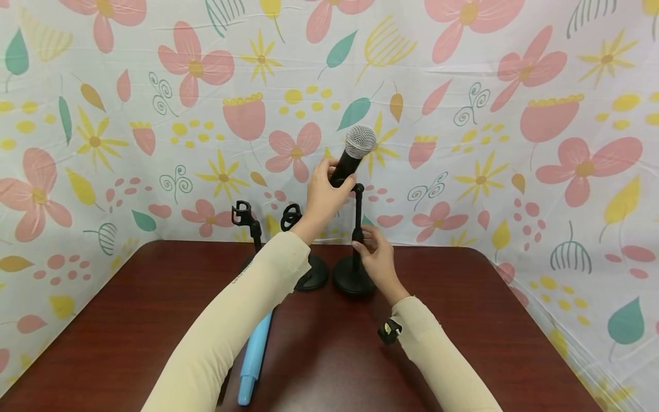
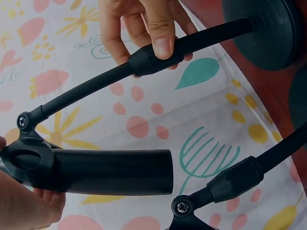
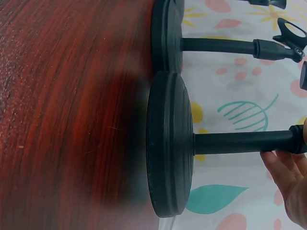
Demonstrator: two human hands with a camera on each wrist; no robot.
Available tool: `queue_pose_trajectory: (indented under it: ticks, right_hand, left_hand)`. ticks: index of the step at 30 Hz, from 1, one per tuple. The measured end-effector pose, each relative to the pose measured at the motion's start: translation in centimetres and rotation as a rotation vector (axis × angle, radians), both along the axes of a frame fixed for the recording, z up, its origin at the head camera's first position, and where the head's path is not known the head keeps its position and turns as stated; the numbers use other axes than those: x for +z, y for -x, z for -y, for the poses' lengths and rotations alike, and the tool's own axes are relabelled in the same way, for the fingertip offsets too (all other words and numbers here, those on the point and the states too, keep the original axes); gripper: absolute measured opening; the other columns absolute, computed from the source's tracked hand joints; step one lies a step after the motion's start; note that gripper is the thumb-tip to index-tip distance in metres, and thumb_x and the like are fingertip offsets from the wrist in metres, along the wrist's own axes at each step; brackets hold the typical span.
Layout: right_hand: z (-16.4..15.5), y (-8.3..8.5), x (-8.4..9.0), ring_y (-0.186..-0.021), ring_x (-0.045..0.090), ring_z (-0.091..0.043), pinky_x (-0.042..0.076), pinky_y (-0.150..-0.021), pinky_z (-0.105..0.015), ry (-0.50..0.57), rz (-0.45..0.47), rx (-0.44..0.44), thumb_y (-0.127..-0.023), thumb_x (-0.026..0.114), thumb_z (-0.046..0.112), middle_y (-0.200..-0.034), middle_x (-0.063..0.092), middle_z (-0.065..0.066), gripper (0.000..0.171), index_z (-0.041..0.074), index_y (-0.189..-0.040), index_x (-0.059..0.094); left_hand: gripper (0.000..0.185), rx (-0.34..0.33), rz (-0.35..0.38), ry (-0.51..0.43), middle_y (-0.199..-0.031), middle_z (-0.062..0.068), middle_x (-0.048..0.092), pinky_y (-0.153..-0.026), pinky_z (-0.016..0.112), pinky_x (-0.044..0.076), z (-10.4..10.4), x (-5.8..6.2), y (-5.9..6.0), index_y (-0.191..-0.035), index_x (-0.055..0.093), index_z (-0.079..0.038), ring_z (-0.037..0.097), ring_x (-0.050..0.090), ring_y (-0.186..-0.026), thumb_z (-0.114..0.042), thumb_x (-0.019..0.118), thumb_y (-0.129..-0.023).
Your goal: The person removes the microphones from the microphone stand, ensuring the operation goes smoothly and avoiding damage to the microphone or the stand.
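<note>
A black microphone with a silver mesh head [image 1: 360, 141] tilts up to the right in the head view. My left hand [image 1: 325, 197] grips its body, fingers wrapped round it. In the left wrist view, the microphone body [image 2: 115, 171] passes through the ring-shaped clip [image 2: 26, 158] atop a black desk microphone stand. My right hand [image 1: 378, 257] pinches the collar [image 2: 156, 57] on that stand's pole, thumb on the near side. The stand's round base [image 3: 168, 148] rests on the table, its pole [image 3: 240, 142] upright. The left fingers are partly hidden behind the microphone.
Two more black stands, one with an open clip [image 1: 242, 214] and one with a ring clip [image 1: 291, 216], stand to the left, partly behind the left arm. A light-blue tube [image 1: 254, 355] lies on the dark wooden table [image 1: 329, 355]. A floral curtain [image 1: 443, 86] hangs behind.
</note>
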State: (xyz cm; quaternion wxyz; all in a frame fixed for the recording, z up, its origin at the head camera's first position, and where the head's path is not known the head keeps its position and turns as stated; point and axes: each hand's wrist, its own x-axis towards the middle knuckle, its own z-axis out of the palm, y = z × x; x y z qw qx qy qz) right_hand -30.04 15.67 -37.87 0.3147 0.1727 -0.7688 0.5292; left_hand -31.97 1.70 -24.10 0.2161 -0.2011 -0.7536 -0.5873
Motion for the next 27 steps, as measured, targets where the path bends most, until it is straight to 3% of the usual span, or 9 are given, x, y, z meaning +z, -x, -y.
queue_pose_trajectory:
  ticks: [3, 7, 15, 27]
  right_hand:
    - [-0.4, 1.2, -1.1, -0.093, 0.066, -0.039, 0.054, -0.080, -0.049, -0.008, 0.009, -0.011, -0.084, 0.069, -0.003, -0.102, 0.064, -0.026, 0.039, -0.005, -0.122, 0.057]
    - [-0.5, 1.4, -1.4, -0.093, 0.066, -0.039, 0.053, -0.081, -0.049, 0.001, 0.015, -0.015, -0.084, 0.070, -0.002, -0.102, 0.064, -0.025, 0.039, -0.004, -0.122, 0.058]
    - [0.5, -1.2, 1.4, -0.090, 0.065, -0.044, 0.053, -0.078, -0.052, -0.010, 0.010, -0.011, -0.083, 0.067, -0.010, -0.098, 0.062, -0.031, 0.036, -0.012, -0.118, 0.056]
    - [0.4, -1.2, 1.6, -0.092, 0.065, -0.044, 0.052, -0.078, -0.054, -0.004, 0.019, 0.014, -0.084, 0.066, -0.011, -0.101, 0.062, -0.031, 0.036, -0.012, -0.119, 0.056]
  left_hand:
    - [0.033, -0.022, 0.004, -0.002, -0.109, 0.013, 0.054, -0.059, 0.027, 0.056, 0.1, 0.0, 0.0, -0.119, 0.053, -0.006, 0.022, 0.064, -0.076, -0.018, 0.064, -0.091]
    - [0.032, -0.020, -0.005, 0.025, -0.104, 0.012, 0.058, -0.057, 0.027, 0.055, 0.2, 0.0, 0.1, -0.118, 0.053, -0.006, 0.020, 0.065, -0.066, -0.018, 0.064, -0.090]
    - [0.030, -0.016, -0.015, 0.053, -0.096, 0.009, 0.063, -0.055, 0.027, 0.055, 0.5, 0.5, -0.2, -0.116, 0.054, -0.008, 0.018, 0.066, -0.062, -0.019, 0.064, -0.090]
    - [0.030, -0.010, -0.037, 0.085, -0.095, 0.009, 0.065, -0.056, 0.028, 0.053, 0.8, 0.6, -0.2, -0.115, 0.054, -0.007, 0.025, 0.068, -0.063, -0.019, 0.064, -0.089]
